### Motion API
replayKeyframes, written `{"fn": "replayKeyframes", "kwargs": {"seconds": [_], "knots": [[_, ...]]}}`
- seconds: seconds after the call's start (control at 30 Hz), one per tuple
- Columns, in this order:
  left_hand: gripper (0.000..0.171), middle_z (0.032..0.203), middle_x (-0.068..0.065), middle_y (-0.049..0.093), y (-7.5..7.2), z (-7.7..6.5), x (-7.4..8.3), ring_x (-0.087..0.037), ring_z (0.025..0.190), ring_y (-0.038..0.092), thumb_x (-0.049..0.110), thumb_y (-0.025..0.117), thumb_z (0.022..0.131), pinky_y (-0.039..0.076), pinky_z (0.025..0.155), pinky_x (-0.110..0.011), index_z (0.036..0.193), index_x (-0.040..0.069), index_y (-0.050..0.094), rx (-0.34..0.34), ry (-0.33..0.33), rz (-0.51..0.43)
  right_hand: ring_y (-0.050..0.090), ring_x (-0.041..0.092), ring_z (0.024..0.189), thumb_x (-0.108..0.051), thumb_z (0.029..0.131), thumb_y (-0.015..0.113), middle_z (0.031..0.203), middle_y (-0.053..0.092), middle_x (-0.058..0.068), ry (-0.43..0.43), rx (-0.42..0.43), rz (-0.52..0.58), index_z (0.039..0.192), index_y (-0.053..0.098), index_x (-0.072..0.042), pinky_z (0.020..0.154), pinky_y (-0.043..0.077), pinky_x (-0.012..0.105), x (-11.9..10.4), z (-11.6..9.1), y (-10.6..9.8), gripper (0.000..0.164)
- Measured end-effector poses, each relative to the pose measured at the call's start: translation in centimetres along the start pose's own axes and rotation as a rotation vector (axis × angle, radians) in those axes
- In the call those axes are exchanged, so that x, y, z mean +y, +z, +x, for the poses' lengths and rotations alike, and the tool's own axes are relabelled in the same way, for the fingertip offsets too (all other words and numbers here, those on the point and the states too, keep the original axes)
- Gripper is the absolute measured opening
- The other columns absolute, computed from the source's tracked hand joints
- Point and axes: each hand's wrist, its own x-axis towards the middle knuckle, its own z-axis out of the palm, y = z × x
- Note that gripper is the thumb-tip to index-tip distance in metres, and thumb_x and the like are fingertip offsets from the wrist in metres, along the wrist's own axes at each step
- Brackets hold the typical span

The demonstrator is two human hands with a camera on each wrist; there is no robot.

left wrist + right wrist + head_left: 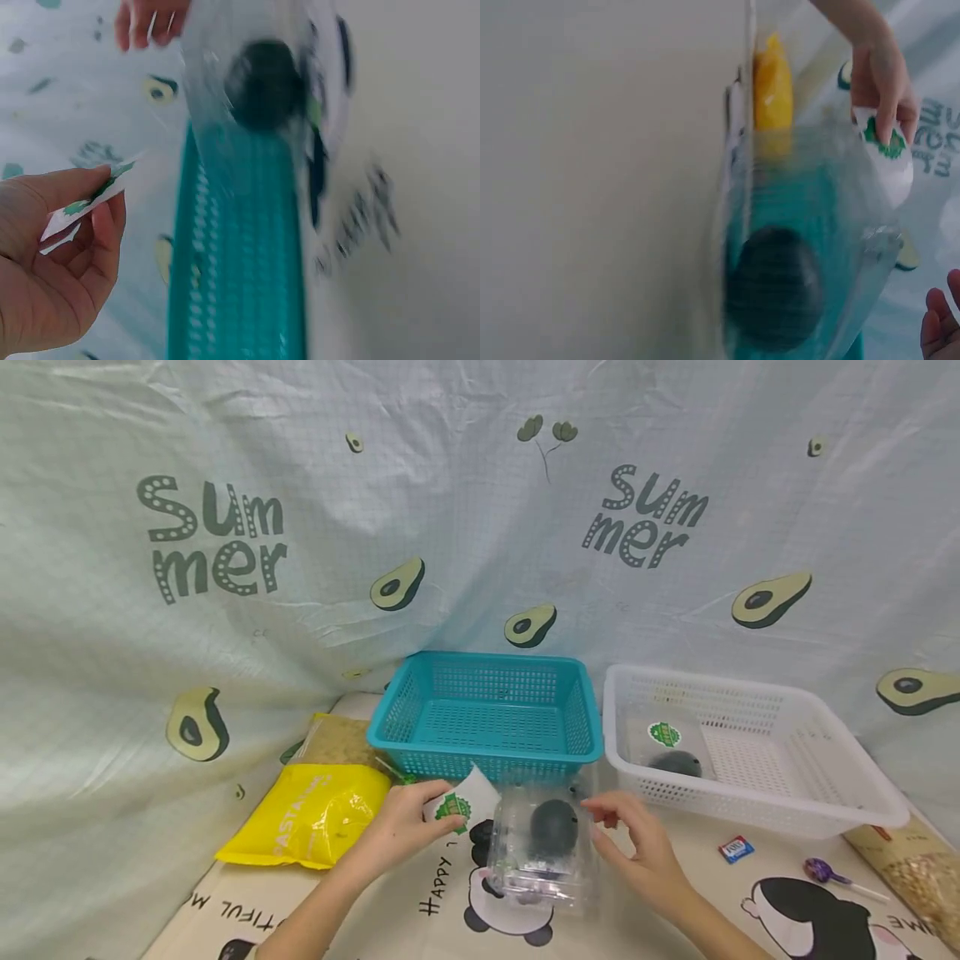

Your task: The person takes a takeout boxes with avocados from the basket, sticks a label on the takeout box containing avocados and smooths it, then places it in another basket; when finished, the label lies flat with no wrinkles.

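Note:
My left hand (405, 822) pinches a small white sticker sheet (482, 795) with a green round emblem between thumb and fingers. In the left wrist view the sheet (96, 193) looks bent in that grip. Right of it, a clear plastic clamshell box (513, 868) stands on the table in front of the teal basket. Inside the box lies a dark green, avocado-like fruit (553, 828). My right hand (637, 847) is beside the box's right side, fingers loosely bent and holding nothing. The right wrist view shows only its fingertips (933, 330), apart from the box.
Behind the box is the teal basket (480, 760). A white basket (750, 802) at right holds another clear box (701, 739) with a green sticker and dark fruit. A yellow bag (315, 814) lies left; a small candy (736, 849), lollipop (819, 870) and grain bag (922, 877) lie right.

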Motion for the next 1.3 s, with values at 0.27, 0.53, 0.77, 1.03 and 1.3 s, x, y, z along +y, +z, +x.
{"fn": "replayKeyframes", "kwargs": {"seconds": [0.27,0.53,0.77,1.03,1.3], "knots": [[0.017,0.076,0.004,0.06,2.5,1.3,4.3,0.001,0.049,0.044,0.027,0.066,0.079,0.043,0.046,-0.017,0.089,0.013,0.062,-0.037,0.22,-0.101,0.049,0.011,0.074,0.003,0.073,0.065,0.091,0.058,0.0,-0.081,-0.062,0.02,0.102,0.06,-0.009,0.06,0.041,0.019,-2.1,3.8,2.6,0.031],[0.014,0.065,0.005,0.047,4.3,1.4,4.7,0.001,0.048,0.039,0.021,0.068,0.077,0.04,0.044,-0.015,0.079,0.013,0.057,-0.019,0.271,-0.103,0.047,0.004,0.068,0.005,0.073,0.066,0.08,0.059,-0.004,0.001,-0.082,0.029,0.089,0.06,-0.014,0.056,0.04,0.017,-1.8,3.5,3.4,0.026],[0.018,0.087,0.006,0.063,3.3,1.5,4.1,-0.001,0.067,0.054,0.027,0.065,0.08,0.048,0.059,-0.017,0.095,0.016,0.063,-0.033,0.238,-0.168,0.044,0.006,0.062,0.009,0.074,0.063,0.07,0.054,-0.001,0.107,-0.105,0.044,0.082,0.058,-0.008,0.051,0.04,0.023,-3.0,4.1,2.9,0.019],[0.009,0.083,0.011,0.064,1.6,1.6,3.6,-0.003,0.075,0.057,0.025,0.062,0.083,0.049,0.063,-0.022,0.09,0.019,0.064,0.001,0.169,-0.191,0.045,0.007,0.06,0.003,0.08,0.06,0.069,0.053,-0.002,0.324,-0.126,0.059,0.08,0.058,-0.008,0.052,0.041,0.021,-4.0,4.7,2.3,0.011],[0.006,0.077,0.012,0.063,1.8,1.6,3.3,-0.004,0.07,0.054,0.025,0.061,0.083,0.046,0.06,-0.02,0.085,0.02,0.065,-0.004,0.135,-0.139,0.044,0.006,0.059,0.001,0.081,0.06,0.068,0.055,-0.001,0.36,-0.15,0.084,0.08,0.058,-0.008,0.05,0.04,0.022,-3.9,4.7,2.5,0.009]]}}
